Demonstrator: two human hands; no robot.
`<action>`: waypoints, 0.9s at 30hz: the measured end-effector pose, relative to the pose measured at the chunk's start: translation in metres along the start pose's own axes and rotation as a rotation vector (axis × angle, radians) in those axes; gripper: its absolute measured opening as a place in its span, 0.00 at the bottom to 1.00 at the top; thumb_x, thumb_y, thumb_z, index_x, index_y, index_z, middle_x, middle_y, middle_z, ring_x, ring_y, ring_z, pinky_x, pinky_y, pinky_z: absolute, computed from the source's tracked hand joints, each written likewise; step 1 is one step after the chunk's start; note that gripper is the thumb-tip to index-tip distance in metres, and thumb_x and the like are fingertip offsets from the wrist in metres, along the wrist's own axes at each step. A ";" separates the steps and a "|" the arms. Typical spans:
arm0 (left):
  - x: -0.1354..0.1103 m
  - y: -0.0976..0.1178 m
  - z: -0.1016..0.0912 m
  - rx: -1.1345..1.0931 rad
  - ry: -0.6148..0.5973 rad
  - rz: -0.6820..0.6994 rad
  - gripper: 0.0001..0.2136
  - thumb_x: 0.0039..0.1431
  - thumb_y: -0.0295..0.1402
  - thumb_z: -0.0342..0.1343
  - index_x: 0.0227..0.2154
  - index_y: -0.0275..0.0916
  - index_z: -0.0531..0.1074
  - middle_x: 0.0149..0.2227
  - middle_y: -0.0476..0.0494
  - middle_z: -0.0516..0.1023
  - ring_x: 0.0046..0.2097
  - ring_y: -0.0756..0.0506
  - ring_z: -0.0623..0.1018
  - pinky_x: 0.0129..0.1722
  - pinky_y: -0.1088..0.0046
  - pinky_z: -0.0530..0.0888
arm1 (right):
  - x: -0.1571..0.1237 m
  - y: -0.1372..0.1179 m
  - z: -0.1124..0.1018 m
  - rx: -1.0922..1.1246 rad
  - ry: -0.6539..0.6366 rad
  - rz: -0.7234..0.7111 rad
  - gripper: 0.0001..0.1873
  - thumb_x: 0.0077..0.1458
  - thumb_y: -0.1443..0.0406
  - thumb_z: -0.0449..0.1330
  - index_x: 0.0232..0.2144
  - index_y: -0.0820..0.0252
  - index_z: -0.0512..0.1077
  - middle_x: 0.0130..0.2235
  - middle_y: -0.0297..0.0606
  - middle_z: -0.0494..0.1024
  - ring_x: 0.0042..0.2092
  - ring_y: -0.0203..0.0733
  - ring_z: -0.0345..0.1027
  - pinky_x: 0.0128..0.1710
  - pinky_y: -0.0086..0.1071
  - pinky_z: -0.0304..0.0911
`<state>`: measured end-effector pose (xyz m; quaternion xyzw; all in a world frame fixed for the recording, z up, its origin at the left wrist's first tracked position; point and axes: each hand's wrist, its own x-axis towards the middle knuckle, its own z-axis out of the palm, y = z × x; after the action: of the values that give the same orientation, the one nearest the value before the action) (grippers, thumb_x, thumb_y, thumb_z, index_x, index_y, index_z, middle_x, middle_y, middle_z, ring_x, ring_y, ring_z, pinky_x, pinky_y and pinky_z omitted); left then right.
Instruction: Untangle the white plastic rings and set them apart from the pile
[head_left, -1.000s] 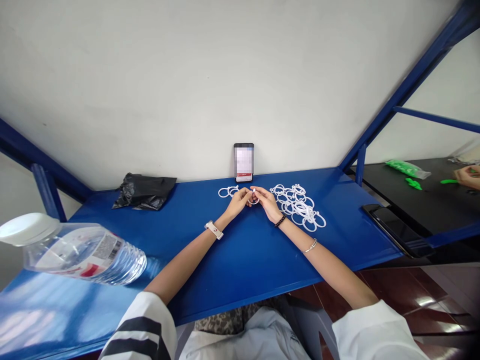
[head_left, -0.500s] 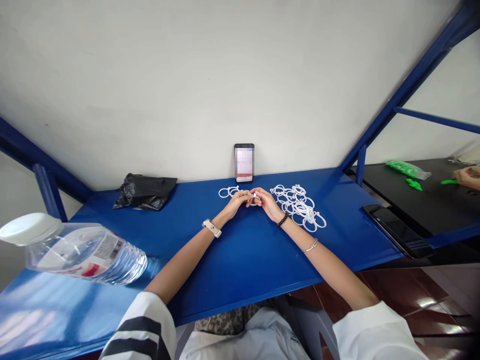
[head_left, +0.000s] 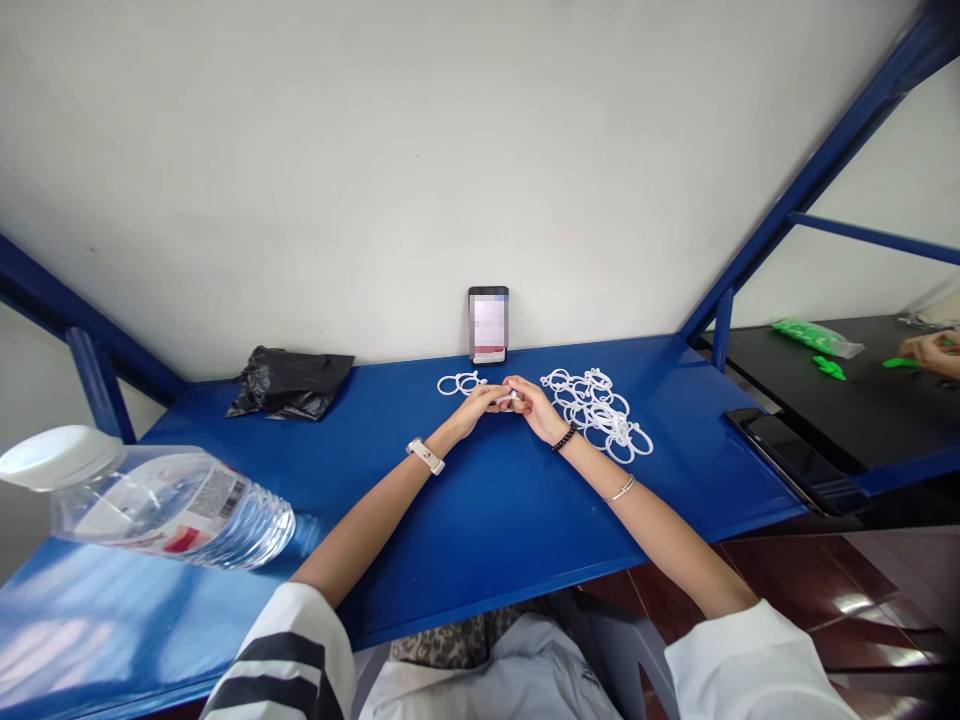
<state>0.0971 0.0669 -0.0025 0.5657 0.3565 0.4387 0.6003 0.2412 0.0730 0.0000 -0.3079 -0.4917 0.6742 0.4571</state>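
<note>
My left hand (head_left: 478,404) and my right hand (head_left: 531,402) meet at the far middle of the blue table (head_left: 480,500), fingers pinched together on one small white plastic ring (head_left: 509,399) held between them. A heap of several white rings (head_left: 598,412) lies just right of my right hand. Two more white rings (head_left: 457,383) lie just beyond my left hand. My left wrist wears a white watch, my right a dark bead bracelet and a thin bangle.
A phone (head_left: 488,325) leans upright against the wall behind my hands. A black plastic bag (head_left: 289,382) lies at the back left. A water bottle (head_left: 150,505) lies close on the left. A dark tablet (head_left: 791,457) rests at the right edge. Another person's hand (head_left: 934,350) works with green parts at far right.
My hands have closed tighter around the ring and turned it slightly; the ring shows less between the fingers. Nothing else has moved.
</note>
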 end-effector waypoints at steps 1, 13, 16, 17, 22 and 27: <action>0.000 -0.001 0.000 -0.002 0.013 -0.004 0.20 0.51 0.46 0.56 0.15 0.37 0.63 0.19 0.50 0.62 0.24 0.52 0.61 0.26 0.73 0.57 | 0.000 0.001 0.001 0.015 -0.001 0.004 0.13 0.48 0.55 0.63 0.28 0.58 0.70 0.16 0.21 0.53 0.18 0.28 0.37 0.20 0.30 0.38; 0.000 0.004 0.000 -0.194 0.047 0.029 0.23 0.54 0.47 0.55 0.14 0.40 0.53 0.16 0.54 0.49 0.20 0.53 0.54 0.26 0.71 0.62 | 0.001 0.004 0.005 0.286 -0.032 0.076 0.14 0.55 0.54 0.57 0.26 0.57 0.69 0.14 0.22 0.46 0.17 0.31 0.40 0.25 0.30 0.56; 0.001 0.003 -0.001 -0.206 0.060 0.025 0.21 0.57 0.44 0.53 0.14 0.39 0.59 0.15 0.53 0.51 0.22 0.52 0.59 0.30 0.71 0.65 | 0.000 0.000 0.003 0.346 -0.019 0.098 0.13 0.55 0.56 0.55 0.31 0.58 0.72 0.15 0.25 0.53 0.19 0.34 0.47 0.27 0.32 0.57; 0.001 0.002 -0.002 -0.215 0.071 0.023 0.19 0.57 0.42 0.53 0.14 0.39 0.61 0.15 0.53 0.51 0.22 0.52 0.59 0.31 0.71 0.65 | 0.000 0.000 0.002 0.350 -0.011 0.097 0.12 0.55 0.57 0.55 0.32 0.59 0.73 0.16 0.27 0.55 0.20 0.35 0.49 0.27 0.32 0.58; 0.003 -0.002 -0.003 -0.293 0.145 0.019 0.13 0.53 0.39 0.56 0.19 0.37 0.65 0.16 0.53 0.57 0.23 0.52 0.62 0.31 0.73 0.66 | 0.001 0.003 0.002 0.318 0.010 0.075 0.11 0.52 0.62 0.59 0.37 0.59 0.75 0.20 0.29 0.63 0.24 0.35 0.57 0.32 0.33 0.61; 0.004 -0.002 -0.002 -0.343 0.194 0.001 0.09 0.50 0.37 0.59 0.29 0.37 0.69 0.25 0.51 0.69 0.29 0.52 0.71 0.33 0.74 0.68 | 0.001 0.004 0.000 0.293 0.038 0.046 0.11 0.49 0.61 0.64 0.37 0.58 0.75 0.24 0.30 0.68 0.29 0.34 0.63 0.35 0.31 0.62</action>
<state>0.0968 0.0709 -0.0047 0.4105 0.3324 0.5457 0.6505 0.2394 0.0737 -0.0037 -0.2618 -0.3721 0.7430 0.4908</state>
